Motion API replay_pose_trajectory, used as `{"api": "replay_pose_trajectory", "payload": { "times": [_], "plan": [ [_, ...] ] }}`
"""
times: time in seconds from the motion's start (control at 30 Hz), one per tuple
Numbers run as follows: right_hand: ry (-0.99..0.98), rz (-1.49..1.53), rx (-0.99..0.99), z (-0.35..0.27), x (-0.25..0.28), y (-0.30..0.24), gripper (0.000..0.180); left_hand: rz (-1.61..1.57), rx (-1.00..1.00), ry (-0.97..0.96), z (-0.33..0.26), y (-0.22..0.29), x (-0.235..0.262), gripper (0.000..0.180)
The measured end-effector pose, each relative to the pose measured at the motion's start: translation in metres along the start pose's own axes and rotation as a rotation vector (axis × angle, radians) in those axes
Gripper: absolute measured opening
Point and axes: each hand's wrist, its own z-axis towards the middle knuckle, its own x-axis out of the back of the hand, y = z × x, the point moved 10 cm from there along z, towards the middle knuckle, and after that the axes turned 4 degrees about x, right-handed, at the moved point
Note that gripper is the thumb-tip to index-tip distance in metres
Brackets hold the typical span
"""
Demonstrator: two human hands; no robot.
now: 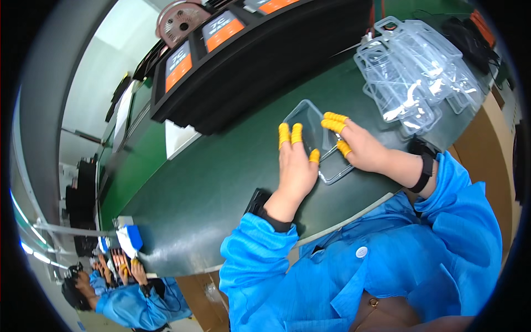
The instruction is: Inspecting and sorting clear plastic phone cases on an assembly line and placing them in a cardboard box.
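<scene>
Fingers of the person's left hand, capped in yellow covers, lie straight along the left side of a clear plastic case on the green table; the left thumb stands out from them, so that hand is spread rather than pinching. The right hand is at the case's right side, yellow-capped fingers over the edge and thumb lower down near the rim; whether it pinches the plastic or only rests there, I cannot tell. The case sits between the two hands, slanted, its near end toward the person's blue jacket. Both wrists wear black bands. To the right, a heap of similar clear cases overlaps itself near the table's far corner. Beyond the hands stands a long black tray carrying orange and grey packs, with a pink fan behind it. At the lower left, a co-worker in blue sits by a blue and white box. A cardboard box stands at the right.
</scene>
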Motion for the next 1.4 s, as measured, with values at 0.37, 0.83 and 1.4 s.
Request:
{"api": "replay_pose_trajectory", "payload": {
  "times": [0.37, 0.83, 1.4],
  "plan": [
    [0.138, 0.19, 0.115, 0.005, 0.026, -0.017, 0.051, 0.037, -0.194, 0.402, -0.01, 0.023, 0.051, 0.059],
    [-0.005, -0.135, 0.176, 0.0, 0.005, -0.032, 0.039, -0.655, 0.268, -0.078, 0.009, -0.037, 0.009, 0.02],
    [0.122, 0.124, -0.014, -0.061, 0.056, 0.009, 0.028, 0.234, -0.299, 0.04, 0.073, -0.028, 0.01, 0.038]
  ]
}}
